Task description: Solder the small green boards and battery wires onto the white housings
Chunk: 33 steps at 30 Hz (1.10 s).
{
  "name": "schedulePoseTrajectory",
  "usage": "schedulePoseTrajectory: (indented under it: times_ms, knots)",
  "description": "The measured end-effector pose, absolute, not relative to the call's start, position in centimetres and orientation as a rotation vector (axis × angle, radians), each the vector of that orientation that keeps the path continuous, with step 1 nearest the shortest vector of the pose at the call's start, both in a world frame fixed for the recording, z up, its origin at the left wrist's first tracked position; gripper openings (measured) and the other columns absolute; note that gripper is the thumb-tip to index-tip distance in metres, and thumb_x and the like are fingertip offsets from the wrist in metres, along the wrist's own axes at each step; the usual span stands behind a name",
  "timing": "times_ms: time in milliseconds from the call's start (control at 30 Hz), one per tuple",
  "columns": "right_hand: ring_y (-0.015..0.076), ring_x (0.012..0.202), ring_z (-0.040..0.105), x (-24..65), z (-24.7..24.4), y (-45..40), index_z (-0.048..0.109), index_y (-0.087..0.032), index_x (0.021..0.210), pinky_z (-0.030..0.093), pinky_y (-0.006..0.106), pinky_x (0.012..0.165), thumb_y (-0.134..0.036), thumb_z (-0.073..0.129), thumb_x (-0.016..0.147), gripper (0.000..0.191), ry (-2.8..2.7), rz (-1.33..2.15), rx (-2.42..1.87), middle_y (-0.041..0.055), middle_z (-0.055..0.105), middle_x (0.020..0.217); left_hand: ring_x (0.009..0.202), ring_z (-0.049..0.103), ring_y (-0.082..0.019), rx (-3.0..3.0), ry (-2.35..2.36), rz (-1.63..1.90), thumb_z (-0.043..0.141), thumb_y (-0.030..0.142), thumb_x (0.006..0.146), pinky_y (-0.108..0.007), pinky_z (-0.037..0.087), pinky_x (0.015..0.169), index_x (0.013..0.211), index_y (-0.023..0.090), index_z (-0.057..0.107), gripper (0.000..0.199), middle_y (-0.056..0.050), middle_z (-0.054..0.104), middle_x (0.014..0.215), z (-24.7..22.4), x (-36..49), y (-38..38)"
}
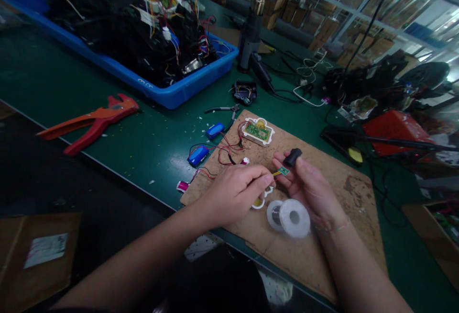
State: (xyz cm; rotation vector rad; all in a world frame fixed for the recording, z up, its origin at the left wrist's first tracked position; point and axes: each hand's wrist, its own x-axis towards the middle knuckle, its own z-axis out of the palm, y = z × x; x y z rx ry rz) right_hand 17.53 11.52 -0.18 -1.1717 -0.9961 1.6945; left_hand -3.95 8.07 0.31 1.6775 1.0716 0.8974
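Observation:
Yellow wires leading to a small green circuit board (283, 171) are pinched between the thumb and forefinger of my left hand (238, 191). My right hand (311, 186) grips a short black tube-like piece (292, 157) between thumb and fingers, just above the board. Under my left hand, a white-edged housing (258, 204) is mostly covered. A solder wire spool (294, 218) rests on the brown board (344, 236) beside my right wrist. Farther back on it lies a white housing with a green circuit board (258, 131) inside, its red and black wires running left.
Blue battery packs (198, 155) lie left of the brown board, near small pliers (224, 108). Orange-red cutters (93, 120) are farther left. Behind stand a blue tray (172, 96) full of black parts, a heat gun (249, 35) and an open black case (244, 92).

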Motion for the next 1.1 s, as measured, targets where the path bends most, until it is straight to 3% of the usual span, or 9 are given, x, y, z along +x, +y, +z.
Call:
schedulePoseTrajectory:
  times_ms: [400, 567, 733, 933, 1100]
  knots:
    - [0.0174, 0.122, 0.073, 16.9, -0.1, 10.7, 0.075, -0.030, 0.118, 0.059, 0.033, 0.108, -0.047, 0.073, 0.095, 0.028, -0.928, 1.770, -1.048, 0.0020, 0.075, 0.135, 0.076, 0.062, -0.015, 1.705, 1.089, 0.955, 0.049, 0.033, 0.111, -0.028, 0.042, 0.069, 0.094, 0.019, 0.068, 0.029, 0.001, 0.066, 0.079, 0.2, -3.7, 7.9]
    - [0.0151, 0.116, 0.075, 16.8, 0.1, 10.6, 0.077, -0.029, 0.116, 0.059, 0.030, 0.106, -0.044, 0.072, 0.097, 0.025, -0.880, 1.831, -0.962, 0.0013, 0.078, 0.128, 0.072, 0.059, -0.013, 1.722, 1.119, 1.017, 0.051, 0.032, 0.110, -0.028, 0.039, 0.068, 0.091, 0.019, 0.066, 0.027, 0.003, 0.064, 0.078, 0.0, -3.4, 7.9]
    - [0.0181, 0.122, 0.073, 16.9, 0.2, 10.5, 0.077, -0.031, 0.116, 0.058, 0.036, 0.110, -0.047, 0.073, 0.096, 0.026, -0.907, 1.820, -0.969, 0.0019, 0.077, 0.130, 0.072, 0.058, -0.013, 1.823, 1.199, 1.018, 0.054, 0.030, 0.108, -0.029, 0.037, 0.068, 0.090, 0.018, 0.067, 0.025, 0.003, 0.063, 0.077, 0.0, -3.0, 7.7]
    - [0.0153, 0.120, 0.074, 16.9, 0.3, 10.6, 0.077, -0.031, 0.115, 0.060, 0.030, 0.105, -0.043, 0.070, 0.098, 0.022, -0.926, 1.828, -0.914, 0.0009, 0.077, 0.130, 0.066, 0.055, -0.012, 1.839, 1.219, 1.020, 0.054, 0.027, 0.106, -0.028, 0.034, 0.065, 0.083, 0.018, 0.063, 0.026, 0.004, 0.058, 0.070, 0.1, -2.8, 7.7]
    - [0.0165, 0.124, 0.072, 16.9, 0.2, 10.5, 0.077, -0.031, 0.116, 0.059, 0.032, 0.108, -0.045, 0.071, 0.098, 0.023, -0.960, 1.804, -0.935, 0.0010, 0.076, 0.131, 0.064, 0.054, -0.012, 1.813, 1.226, 0.998, 0.055, 0.027, 0.105, -0.028, 0.032, 0.063, 0.080, 0.018, 0.062, 0.027, 0.005, 0.058, 0.068, 0.1, -2.8, 7.7]
